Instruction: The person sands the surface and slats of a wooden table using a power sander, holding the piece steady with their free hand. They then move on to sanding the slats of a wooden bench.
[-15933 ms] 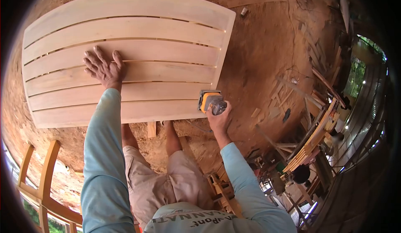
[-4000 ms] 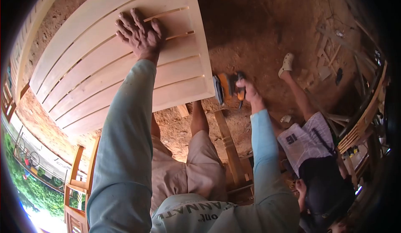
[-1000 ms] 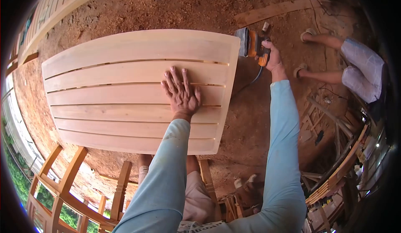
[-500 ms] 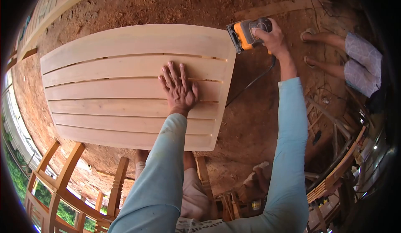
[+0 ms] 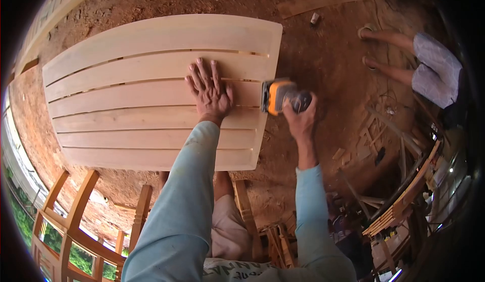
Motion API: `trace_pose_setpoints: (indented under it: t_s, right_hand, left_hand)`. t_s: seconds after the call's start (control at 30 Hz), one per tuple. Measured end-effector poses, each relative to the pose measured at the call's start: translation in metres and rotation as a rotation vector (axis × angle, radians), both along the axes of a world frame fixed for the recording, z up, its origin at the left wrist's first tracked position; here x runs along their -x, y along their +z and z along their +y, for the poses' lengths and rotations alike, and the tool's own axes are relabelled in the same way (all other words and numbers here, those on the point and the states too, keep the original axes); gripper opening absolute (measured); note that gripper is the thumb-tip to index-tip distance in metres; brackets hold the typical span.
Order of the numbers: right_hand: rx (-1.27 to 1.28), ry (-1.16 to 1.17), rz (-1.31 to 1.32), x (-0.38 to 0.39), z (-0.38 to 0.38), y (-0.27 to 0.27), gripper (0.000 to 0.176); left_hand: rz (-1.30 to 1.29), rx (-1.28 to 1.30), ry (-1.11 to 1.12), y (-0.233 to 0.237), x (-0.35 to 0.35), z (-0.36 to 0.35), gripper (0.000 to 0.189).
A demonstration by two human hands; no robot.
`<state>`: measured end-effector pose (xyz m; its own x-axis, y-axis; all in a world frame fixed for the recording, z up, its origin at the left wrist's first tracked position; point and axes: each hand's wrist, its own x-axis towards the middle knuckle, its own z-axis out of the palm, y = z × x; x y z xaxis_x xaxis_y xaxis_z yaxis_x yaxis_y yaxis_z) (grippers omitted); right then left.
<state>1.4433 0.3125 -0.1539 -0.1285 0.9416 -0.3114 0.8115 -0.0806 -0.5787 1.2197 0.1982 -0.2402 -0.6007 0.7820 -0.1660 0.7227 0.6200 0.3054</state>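
A slatted wooden panel [image 5: 151, 115] of pale boards with narrow gaps lies in front of me. Spread flat on its middle-right boards is my left hand [image 5: 212, 97], palm down and holding nothing. My right hand [image 5: 302, 118] is wrapped round an orange and black power sander [image 5: 279, 97]. The sander's dark pad is against the panel's right end edge, about halfway along that edge. Part of the sander is covered by my fingers and slightly blurred.
Another person's legs in patterned shorts [image 5: 437, 69] stand at the right. Wooden chair frames [image 5: 76, 211] are at the lower left, with wood pieces [image 5: 280, 244] below. A second slatted piece [image 5: 60, 9] is at the upper left, and a plank [image 5: 328, 1] lies on the dirt ground.
My right hand has brought the sander down and left, from the panel's upper right corner to the middle of its right edge. The view has shifted slightly; my left hand stays on the boards.
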Motion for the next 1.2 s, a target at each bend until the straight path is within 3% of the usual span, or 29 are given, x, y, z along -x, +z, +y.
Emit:
trace_pose_setpoints:
  t_s: [0.1, 0.2, 0.3, 0.37, 0.43, 0.5, 0.6, 0.67, 0.7, 0.73, 0.77, 0.83, 0.93, 1.03, 1.13, 1.2]
  right_hand:
    - [0.024, -0.037, -0.054, -0.035, -0.074, 0.011, 0.078]
    - [0.177, -0.221, -0.042, -0.058, -0.148, 0.032, 0.072]
    - [0.127, -0.278, -0.075, -0.099, -0.236, 0.027, 0.067]
    - [0.245, -0.562, 0.06, -0.135, -0.309, 0.011, 0.057]
    - [0.351, -0.814, 0.23, -0.133, -0.344, 0.033, 0.051]
    - [0.466, -1.036, 0.429, -0.101, -0.35, 0.083, 0.049]
    - [0.644, -1.272, 0.773, -0.096, -0.369, 0.097, 0.04]
    - [0.645, -1.334, 0.858, -0.064, -0.343, 0.116, 0.037]
    - [0.638, -1.356, 0.902, -0.054, -0.333, 0.119, 0.036]
    - [0.632, -1.376, 0.942, -0.043, -0.322, 0.123, 0.034]
    - [0.631, -1.35, 0.959, -0.027, -0.305, 0.128, 0.035]
    - [0.629, -1.228, 1.011, -0.004, -0.276, 0.13, 0.035]
    - [0.56, -1.072, 0.977, 0.024, -0.238, 0.127, 0.036]
    - [0.468, -0.818, 0.901, 0.035, -0.197, 0.109, 0.038]
    - [0.216, -0.588, 0.555, 0.063, -0.159, 0.095, 0.051]
    - [0.015, -0.368, 0.153, 0.072, -0.136, 0.071, 0.067]
  left_hand:
    - [0.032, -0.018, -0.012, -0.003, 0.001, -0.001, 0.089]
    - [0.059, -0.081, -0.017, -0.008, 0.001, -0.003, 0.085]
    - [0.067, -0.137, -0.023, -0.01, 0.0, -0.004, 0.081]
    - [0.071, -0.144, -0.032, -0.014, 0.0, -0.005, 0.082]
    - [0.066, -0.235, -0.04, -0.015, 0.002, -0.008, 0.078]
    - [-0.077, -0.385, -0.125, -0.001, 0.016, -0.028, 0.072]
    - [-0.39, -0.528, -0.188, 0.05, 0.021, -0.107, 0.059]
    - [-0.652, -0.299, -0.104, 0.098, 0.015, -0.196, 0.055]
    - [-0.596, -0.276, -0.165, 0.079, -0.002, -0.269, 0.057]
    - [-0.802, 0.267, -0.114, 0.175, 0.006, -0.26, 0.061]
    - [-1.096, 0.14, -0.168, 0.163, -0.005, -0.309, 0.069]
    - [-1.315, 0.278, -0.206, 0.179, -0.008, -0.358, 0.063]
    - [-0.963, 0.239, -0.408, 0.21, 0.037, -0.376, 0.048]
    - [-0.704, 0.169, -0.209, 0.203, 0.095, -0.44, 0.018]
    - [-0.355, 0.166, -0.112, 0.183, 0.164, -0.523, 0.008]
    - [-0.188, 0.173, -0.01, 0.208, 0.204, -0.543, 0.009]
